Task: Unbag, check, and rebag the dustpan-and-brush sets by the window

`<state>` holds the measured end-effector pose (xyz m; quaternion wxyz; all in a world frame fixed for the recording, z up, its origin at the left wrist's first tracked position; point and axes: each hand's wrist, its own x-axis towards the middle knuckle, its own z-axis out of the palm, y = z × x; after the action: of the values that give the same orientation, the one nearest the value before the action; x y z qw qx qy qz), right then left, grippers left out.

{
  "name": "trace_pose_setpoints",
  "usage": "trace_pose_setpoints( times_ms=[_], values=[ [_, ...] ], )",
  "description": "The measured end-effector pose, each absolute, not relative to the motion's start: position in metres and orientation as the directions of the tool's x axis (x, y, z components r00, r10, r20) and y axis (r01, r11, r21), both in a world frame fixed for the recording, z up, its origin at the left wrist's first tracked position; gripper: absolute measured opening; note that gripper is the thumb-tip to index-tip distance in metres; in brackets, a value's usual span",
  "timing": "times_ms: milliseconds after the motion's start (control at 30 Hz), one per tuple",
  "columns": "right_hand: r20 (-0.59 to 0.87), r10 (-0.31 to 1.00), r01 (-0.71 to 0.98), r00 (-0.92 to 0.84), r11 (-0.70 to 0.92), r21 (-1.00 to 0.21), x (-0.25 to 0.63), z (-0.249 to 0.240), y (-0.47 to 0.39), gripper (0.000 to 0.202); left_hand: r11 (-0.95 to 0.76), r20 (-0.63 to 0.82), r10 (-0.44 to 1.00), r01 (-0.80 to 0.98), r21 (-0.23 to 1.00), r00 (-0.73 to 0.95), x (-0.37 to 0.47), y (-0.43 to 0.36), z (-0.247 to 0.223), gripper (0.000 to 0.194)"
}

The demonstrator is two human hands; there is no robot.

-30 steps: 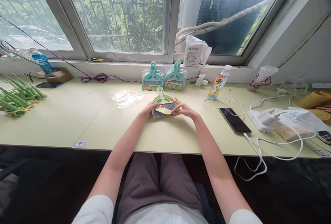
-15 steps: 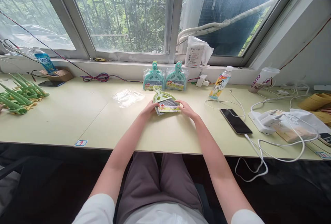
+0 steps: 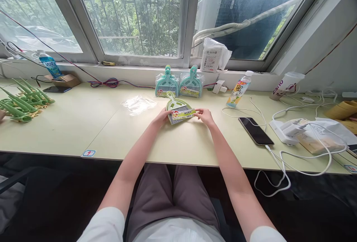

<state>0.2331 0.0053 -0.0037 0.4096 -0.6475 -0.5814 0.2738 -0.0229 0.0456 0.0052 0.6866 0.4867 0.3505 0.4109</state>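
Note:
A small light-green dustpan with a grey-bristled brush (image 3: 175,103) lies in front of me, handle pointing toward the window. A printed label strip (image 3: 182,114) crosses it, slanting up to the right. My left hand (image 3: 161,117) is closed on the left edge of the dustpan set, with its thumb over the label's left end. My right hand (image 3: 205,116) pinches the right end of the label. Behind stand two teal dustpan sets in clear bags, one on the left (image 3: 166,85) and one on the right (image 3: 191,85). Flat clear plastic bags (image 3: 138,105) lie to the left.
To the right are a drink bottle (image 3: 239,90), a phone (image 3: 256,131) on a white cable, and a power strip (image 3: 283,132). Green pointed plastic parts (image 3: 23,102) are heaped at the left, beside another person's hand (image 3: 2,114). The table's front edge (image 3: 181,164) is near my lap.
The label's right end has lifted, so the strip now slants. My right hand has moved slightly right, and its fingers have come together on that end. My left hand stays in place.

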Motion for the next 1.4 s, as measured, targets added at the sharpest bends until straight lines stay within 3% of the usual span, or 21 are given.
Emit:
trace_pose_setpoints(
  times_ms=[100,267,567,700,800,867,967,1067,1167,1300,1400],
  values=[
    [0.179,0.975,0.591,0.135,0.066,-0.804,0.232,-0.005,0.006,0.019,0.192,-0.077,0.887,-0.212,0.958,0.455,-0.022,0.043,0.005,0.044],
    [0.120,0.983,0.684,0.137,-0.007,-0.730,0.229,-0.006,0.004,0.022,0.161,-0.050,0.876,-0.192,0.968,0.479,-0.020,0.041,0.006,0.047],
    [0.174,0.965,0.731,0.197,-0.027,-0.682,0.220,0.001,0.000,0.019,0.077,0.037,0.859,-0.201,0.977,0.511,-0.018,0.043,0.001,0.062],
    [0.279,0.924,0.715,0.263,0.008,-0.699,0.215,-0.004,0.003,0.035,0.042,0.055,0.892,-0.205,0.978,0.449,-0.018,0.044,-0.001,0.063],
    [0.339,0.849,0.576,0.405,0.051,-0.816,0.207,-0.009,0.006,0.066,-0.007,0.114,0.906,-0.255,0.967,0.407,-0.018,0.046,0.000,0.067],
    [0.270,0.871,0.367,0.410,0.113,-0.923,0.197,-0.011,0.006,0.079,-0.045,0.159,0.910,-0.291,0.956,0.382,-0.017,0.046,0.001,0.069],
    [0.103,0.988,-0.039,0.118,0.108,-0.993,0.179,-0.011,0.003,0.068,-0.089,0.212,0.909,-0.330,0.940,0.359,-0.015,0.044,0.004,0.071],
    [0.096,0.987,-0.274,-0.132,0.057,-0.960,0.164,-0.012,-0.001,0.050,-0.101,0.233,0.903,-0.349,0.932,0.361,-0.013,0.042,0.006,0.072],
    [0.081,0.992,-0.360,-0.099,0.041,-0.932,0.157,-0.013,-0.003,0.043,-0.090,0.219,0.899,-0.328,0.940,0.380,-0.012,0.040,0.009,0.074],
    [-0.032,0.999,-0.376,-0.044,-0.046,-0.925,0.161,-0.010,-0.002,0.033,-0.068,0.164,0.909,-0.253,0.965,0.384,-0.012,0.038,0.012,0.078],
    [-0.039,0.999,-0.378,-0.028,-0.047,-0.925,0.162,-0.007,-0.003,0.030,-0.070,0.151,0.912,-0.217,0.974,0.382,-0.012,0.037,0.012,0.077]
  ],
)
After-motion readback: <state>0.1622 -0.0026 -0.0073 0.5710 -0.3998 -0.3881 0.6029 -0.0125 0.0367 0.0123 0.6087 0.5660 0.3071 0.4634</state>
